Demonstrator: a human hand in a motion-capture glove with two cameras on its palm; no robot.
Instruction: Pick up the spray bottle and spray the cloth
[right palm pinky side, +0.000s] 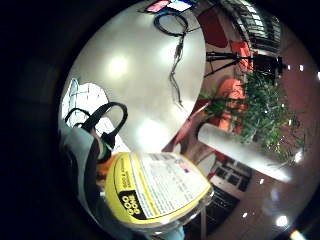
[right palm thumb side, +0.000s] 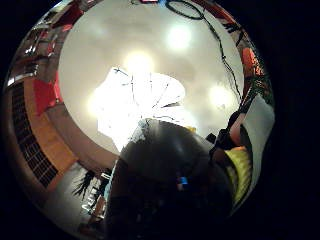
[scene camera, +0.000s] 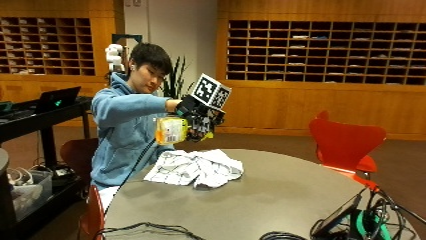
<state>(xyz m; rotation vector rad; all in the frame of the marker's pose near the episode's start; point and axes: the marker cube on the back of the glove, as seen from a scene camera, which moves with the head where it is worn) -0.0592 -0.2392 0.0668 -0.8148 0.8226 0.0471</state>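
The person's gloved right hand (scene camera: 200, 119) grips the bottle (scene camera: 171, 130) by its neck and holds it in the air above the crumpled cloth (scene camera: 194, 168), which lies on the worktop (scene camera: 279, 195) near its left edge.

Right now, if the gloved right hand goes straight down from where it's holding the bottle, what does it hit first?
Most likely the cloth. The right hand holds the spray bottle above the crumpled cloth on the table, nothing between them. Depth is unclear, so it could land by the cloth's near edge.
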